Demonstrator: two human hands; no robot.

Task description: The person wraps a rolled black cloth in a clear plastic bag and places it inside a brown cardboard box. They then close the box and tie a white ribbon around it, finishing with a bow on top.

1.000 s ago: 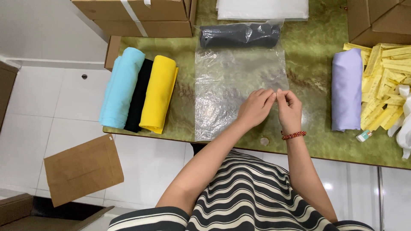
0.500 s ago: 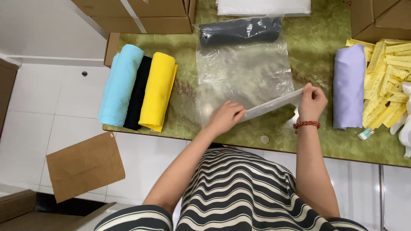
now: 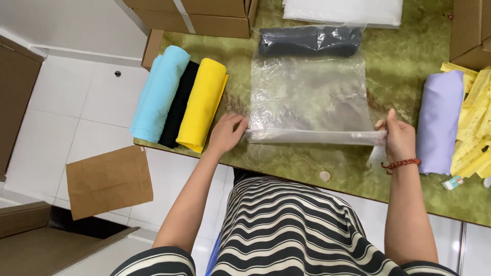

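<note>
Table (image 3: 307,168) of green marble pattern carries the clear plastic bag (image 3: 307,97), a dark rolled garment at its 12 o'clock end. Since a moment ago both hands have slid apart: left hand (image 3: 225,134) and right hand (image 3: 398,139) now pinch the folded flap's ends.

We take this for a small garment packing room, run from a home or a back shop; the green marbled table (image 3: 307,168) is our landmark; at its left end lie rolled cloths in light blue (image 3: 158,92), black (image 3: 176,105) and yellow (image 3: 202,102); at its right end a lilac roll (image 3: 440,125) lies beside a heap of yellow strips (image 3: 473,128); on its middle lies a clear plastic bag (image 3: 309,97) holding a dark roll (image 3: 307,42); brown cardboard boxes (image 3: 204,15) stand along its far edge; left of it, on the white tiled floor (image 3: 76,102), lies a flat cardboard piece (image 3: 108,180).
</note>
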